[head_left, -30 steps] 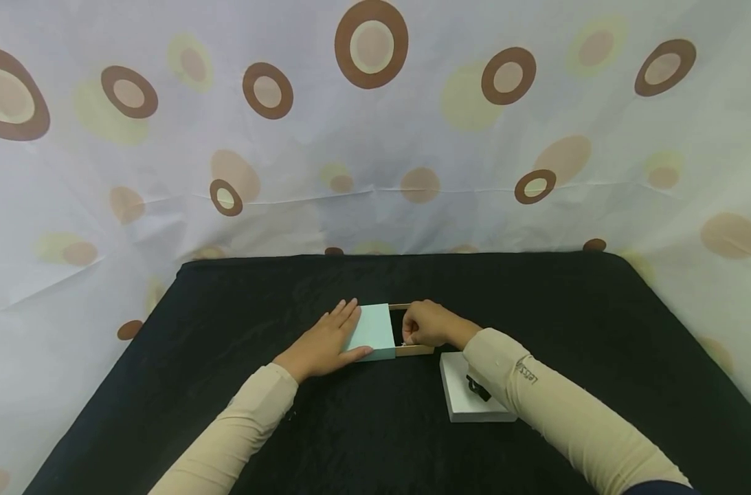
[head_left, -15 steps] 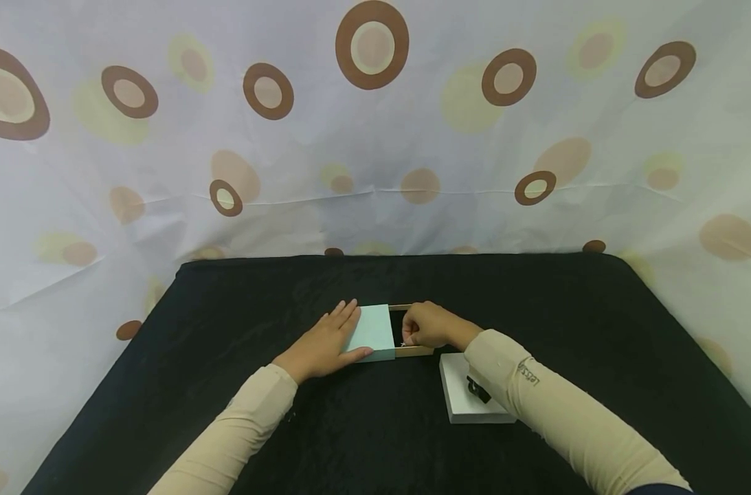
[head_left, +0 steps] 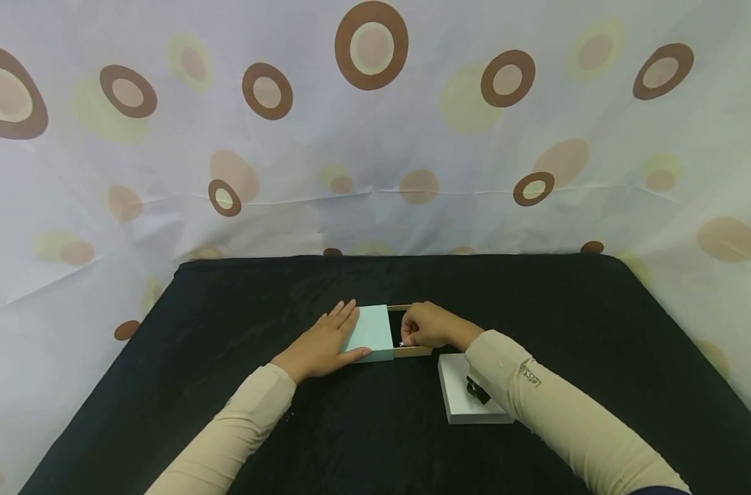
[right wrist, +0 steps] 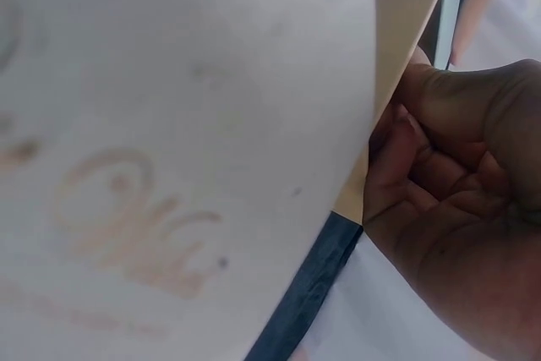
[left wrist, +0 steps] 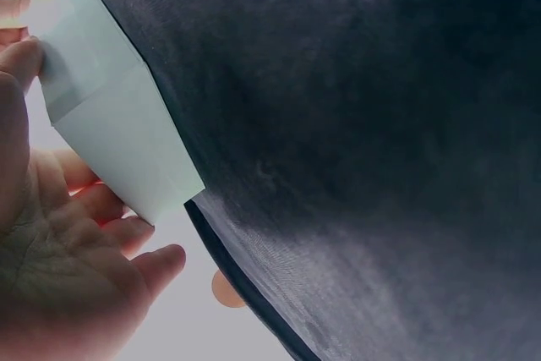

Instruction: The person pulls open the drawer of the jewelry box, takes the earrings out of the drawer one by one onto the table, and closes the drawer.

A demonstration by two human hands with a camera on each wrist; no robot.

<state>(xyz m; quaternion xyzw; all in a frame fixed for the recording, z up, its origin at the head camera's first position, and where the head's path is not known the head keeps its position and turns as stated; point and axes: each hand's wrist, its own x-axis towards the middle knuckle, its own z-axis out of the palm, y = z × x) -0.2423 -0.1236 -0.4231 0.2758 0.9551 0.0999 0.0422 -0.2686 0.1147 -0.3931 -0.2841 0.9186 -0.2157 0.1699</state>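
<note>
A pale turquoise slide-out box (head_left: 375, 326) lies at mid-table, its tan-walled drawer (head_left: 414, 351) pulled out to the right with a dark inside. My left hand (head_left: 319, 347) rests on the sleeve's left end, fingers straight and thumb along the near edge. In the left wrist view the fingertips touch the turquoise sleeve (left wrist: 127, 141). My right hand (head_left: 431, 323) reaches into the drawer with curled fingers. Its fingertips pinch a small white thing (head_left: 402, 344), too small to identify. In the right wrist view the drawer wall (right wrist: 404, 27) hides the fingertips.
A flat white box (head_left: 458, 395) lies near the drawer, partly under my right forearm; faint orange lettering marks its top (right wrist: 169, 124). Black cloth (head_left: 363, 440) covers the table. A patterned curtain (head_left: 375, 137) hangs behind it.
Both hands and the box stay nearly still. The small white thing at my right fingertips shows slightly more clearly now.
</note>
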